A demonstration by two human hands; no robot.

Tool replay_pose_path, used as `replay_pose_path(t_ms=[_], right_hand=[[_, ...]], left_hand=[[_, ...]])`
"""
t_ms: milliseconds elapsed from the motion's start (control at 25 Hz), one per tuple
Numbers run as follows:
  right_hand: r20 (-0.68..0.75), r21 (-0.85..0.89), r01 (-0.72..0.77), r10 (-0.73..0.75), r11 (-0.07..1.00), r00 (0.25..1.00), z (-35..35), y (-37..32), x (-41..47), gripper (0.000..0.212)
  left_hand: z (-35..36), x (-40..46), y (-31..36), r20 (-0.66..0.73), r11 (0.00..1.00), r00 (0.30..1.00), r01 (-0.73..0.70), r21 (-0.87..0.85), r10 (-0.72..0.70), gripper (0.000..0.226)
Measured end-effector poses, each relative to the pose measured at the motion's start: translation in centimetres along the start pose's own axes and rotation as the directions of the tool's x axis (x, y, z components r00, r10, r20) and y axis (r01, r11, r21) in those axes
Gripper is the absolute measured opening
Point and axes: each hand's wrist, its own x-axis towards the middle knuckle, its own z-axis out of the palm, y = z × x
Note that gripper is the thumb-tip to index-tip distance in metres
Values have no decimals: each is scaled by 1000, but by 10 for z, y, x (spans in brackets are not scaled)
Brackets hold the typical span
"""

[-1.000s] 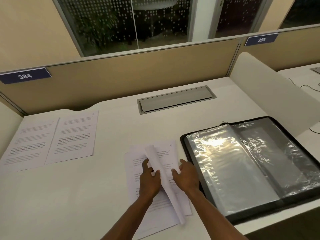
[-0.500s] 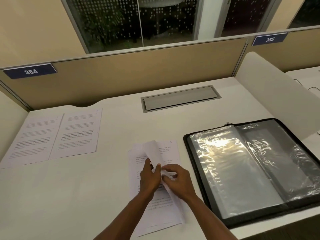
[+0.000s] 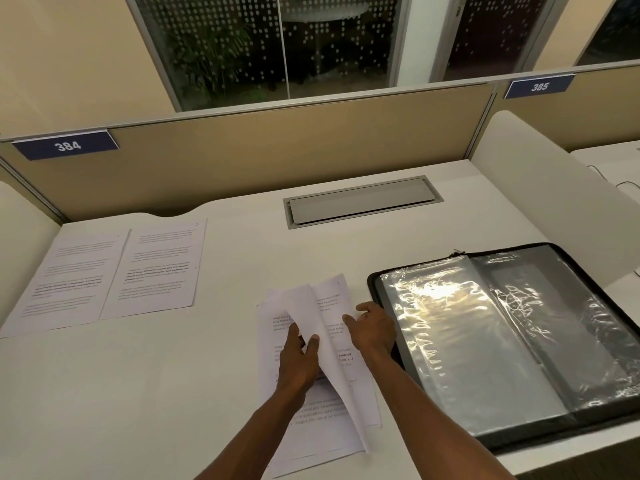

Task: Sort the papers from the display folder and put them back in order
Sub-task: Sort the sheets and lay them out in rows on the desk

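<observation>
Head view. White counter [image 3: 180,393] with tan partition behind, plates reading 384 [image 3: 65,145] and 385 [image 3: 539,86]. Closed grey cable hatch [image 3: 362,201] set in the counter near the partition.

Stack of printed papers [image 3: 304,431] lies near the front edge, centre, sheets slightly fanned. Top sheet [image 3: 323,344] is lifted and curled up on edge, its blank back showing, standing between the two hands.

Left hand [image 3: 298,363]: grip pinching the lifted sheet, thumb on the near face, fingers behind it over the stack.

Right hand [image 3: 374,330]: grip spread, fingers relaxed and lying on the right part of the stack, just beside the folder edge; holds nothing that I can make out.

Display folder [image 3: 519,344] lies open at right, black cover, clear glossy sleeves catching glare, left edge touching or just beside the stack.

Two sorted sheets [image 3: 114,271] lie flat side by side at far left, text up, well apart from the stack.
</observation>
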Motion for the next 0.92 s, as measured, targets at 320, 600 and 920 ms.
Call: replay_pose_path(t_ms=[320,600,920], right_hand=[[-88,56,134,-129,989,988,-3,6,-13,15],[-159,15,509,-500,861,851,-18,-3,-38,10],[-316,31,591,-553,806,771,-62,-42,-55,8]], left_hand=[[-5,-4,2,-23,997,998,-56,45,57,49],[-20,-17,5,-245,956,938,-190,222,244,38],[-17,-16,-2,-155,851,877,-375,368,454,39]])
